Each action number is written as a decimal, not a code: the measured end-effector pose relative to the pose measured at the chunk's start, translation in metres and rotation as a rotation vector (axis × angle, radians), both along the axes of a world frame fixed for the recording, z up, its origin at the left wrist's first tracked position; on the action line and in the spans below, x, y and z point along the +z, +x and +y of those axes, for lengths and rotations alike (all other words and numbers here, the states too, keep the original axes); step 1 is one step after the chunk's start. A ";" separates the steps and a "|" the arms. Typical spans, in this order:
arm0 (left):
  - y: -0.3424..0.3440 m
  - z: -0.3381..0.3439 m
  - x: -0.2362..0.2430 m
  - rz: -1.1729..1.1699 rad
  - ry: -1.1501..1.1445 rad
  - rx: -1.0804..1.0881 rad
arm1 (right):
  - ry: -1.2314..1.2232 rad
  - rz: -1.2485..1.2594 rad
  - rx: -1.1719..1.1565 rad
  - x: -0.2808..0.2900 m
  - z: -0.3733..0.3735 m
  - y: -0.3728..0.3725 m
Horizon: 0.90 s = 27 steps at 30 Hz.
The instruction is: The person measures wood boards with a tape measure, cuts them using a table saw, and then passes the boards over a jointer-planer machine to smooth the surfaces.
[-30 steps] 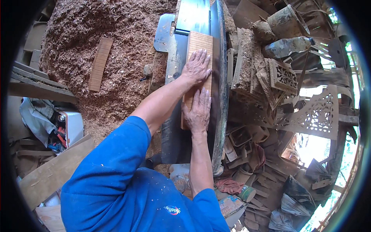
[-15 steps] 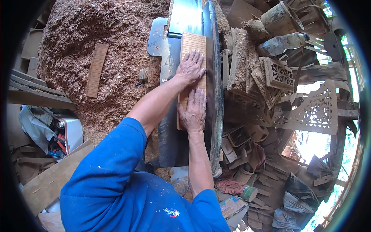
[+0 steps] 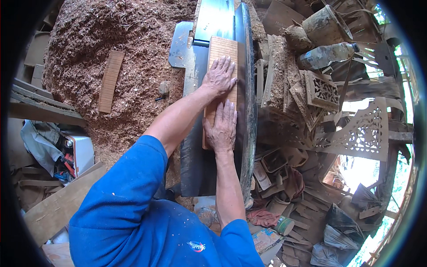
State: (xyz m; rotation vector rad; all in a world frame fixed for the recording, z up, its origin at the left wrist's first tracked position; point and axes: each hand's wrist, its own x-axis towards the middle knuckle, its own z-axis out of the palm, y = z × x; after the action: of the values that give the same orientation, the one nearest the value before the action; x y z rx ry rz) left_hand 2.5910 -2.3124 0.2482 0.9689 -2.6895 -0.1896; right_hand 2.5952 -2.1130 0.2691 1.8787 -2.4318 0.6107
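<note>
A brown wooden board [image 3: 223, 48] lies lengthwise on the dark metal bed [image 3: 195, 169] of a jointer, close beside the long upright fence [image 3: 248, 111] on its right. My left hand [image 3: 219, 76] rests flat on the upper part of the board, fingers stretched forward. Just behind it, my right hand [image 3: 222, 128] presses on the nearer part, its fingers straight and its thumb out at the board's left edge. Both palms hide much of the wood. The board's far end sits near the gap before the shiny far table [image 3: 215, 20].
A large heap of wood shavings [image 3: 84, 40] fills the left, with a loose wooden strip [image 3: 111, 81] on it. On the right are a dusty bucket [image 3: 327, 24], a plastic bottle [image 3: 328, 55], carved wooden pieces [image 3: 322, 90] and scraps. A white box of tools [image 3: 82, 153] stands at lower left.
</note>
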 end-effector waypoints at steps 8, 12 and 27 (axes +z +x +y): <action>-0.005 -0.010 -0.004 -0.012 -0.027 0.011 | -0.005 0.007 -0.013 0.000 -0.009 -0.003; -0.006 -0.016 -0.007 -0.009 -0.025 0.013 | -0.003 -0.012 -0.007 -0.001 -0.014 -0.005; -0.011 -0.028 0.002 0.018 0.007 0.010 | -0.015 0.017 -0.007 -0.006 -0.028 -0.011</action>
State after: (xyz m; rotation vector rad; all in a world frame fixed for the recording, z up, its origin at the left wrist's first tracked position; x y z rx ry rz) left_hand 2.5797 -2.3405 0.2503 0.9780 -2.6687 -0.2052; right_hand 2.5839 -2.1415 0.2630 1.8605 -2.4156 0.6085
